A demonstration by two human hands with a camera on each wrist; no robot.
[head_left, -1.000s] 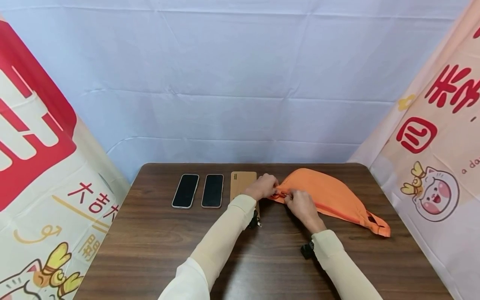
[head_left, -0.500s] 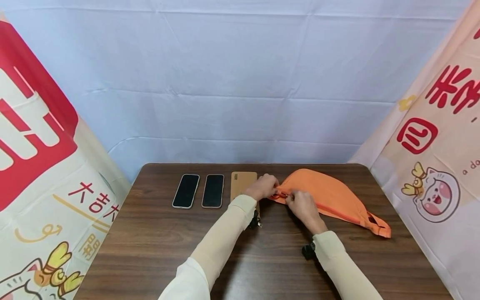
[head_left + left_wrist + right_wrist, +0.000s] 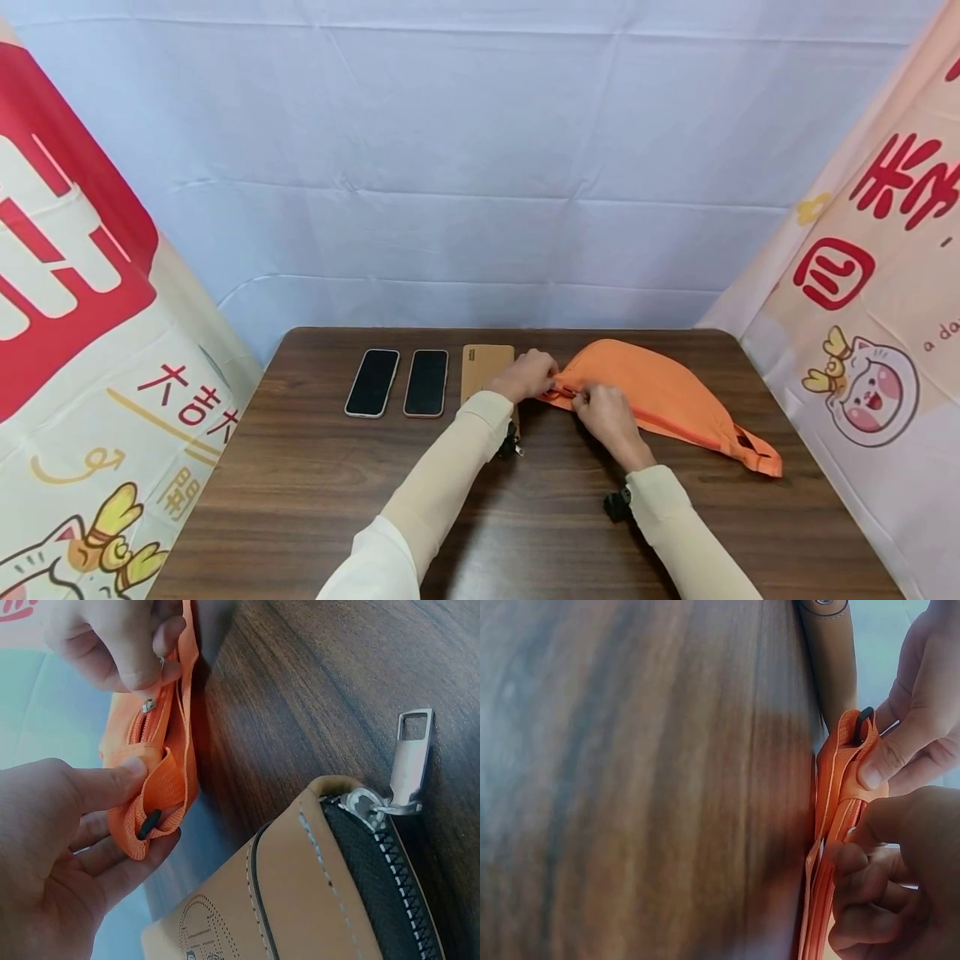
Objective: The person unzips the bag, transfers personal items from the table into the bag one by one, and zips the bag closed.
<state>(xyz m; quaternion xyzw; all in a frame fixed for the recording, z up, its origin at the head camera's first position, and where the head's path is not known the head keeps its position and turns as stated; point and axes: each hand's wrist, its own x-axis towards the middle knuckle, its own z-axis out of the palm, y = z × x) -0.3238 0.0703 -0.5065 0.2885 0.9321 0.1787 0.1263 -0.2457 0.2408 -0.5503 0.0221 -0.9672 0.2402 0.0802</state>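
Note:
An orange waist bag (image 3: 652, 379) lies at the back right of the table, its zip along the near edge. My left hand (image 3: 527, 374) grips the bag's left end, thumb on top and fingers beneath, next to a small black piece in the strap loop. Just right of it, my right hand (image 3: 606, 415) pinches the pull of the bag's zip. The metal zip slider (image 3: 148, 706) shows below those fingertips in the left wrist view, close to the zip's end. The pull itself is mostly hidden by the fingers.
A tan zipped pouch (image 3: 486, 367) lies partly under the left wrist, its metal zip pull (image 3: 412, 761) sticking out. Farther left, two phones (image 3: 372, 382) lie side by side, dark screens up. The brown wooden table (image 3: 300, 500) meets a pale cloth backdrop (image 3: 480, 208).
My right hand has shifted very slightly right, away from the left hand. The left hand, the waist bag and the other things stay as they were.

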